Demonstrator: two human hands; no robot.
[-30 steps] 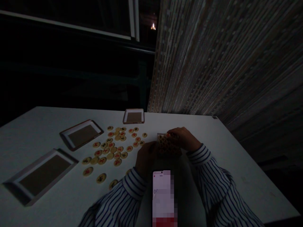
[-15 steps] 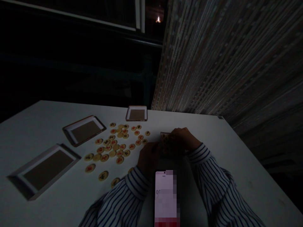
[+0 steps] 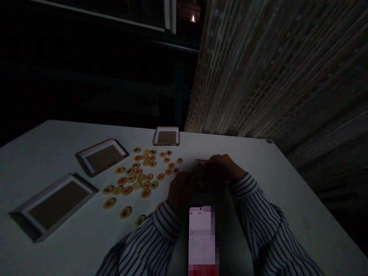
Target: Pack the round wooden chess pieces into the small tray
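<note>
Several round wooden Chinese chess pieces (image 3: 140,177) with red or black characters lie loose on the white table (image 3: 258,214). A small open box (image 3: 200,174) between my hands has more pieces in it. My left hand (image 3: 179,189) is closed beside the box's left side, its fingertips lost in shadow. Over the right part of the box, my right hand (image 3: 222,168) bends its fingers down, closed. It is too dark to see what either hand grips. Some pieces are partly hidden by my left sleeve.
Three open trays stand on the table: one at near left (image 3: 57,205), one behind it (image 3: 102,156) and one at the far edge (image 3: 166,136). A lit phone (image 3: 201,241) lies between my forearms. A string curtain (image 3: 258,76) hangs beyond the table at right.
The view has tilted very slightly. My right hand has shifted a little over the box, and more of its pieces show. The loose pieces and trays stay put.
</note>
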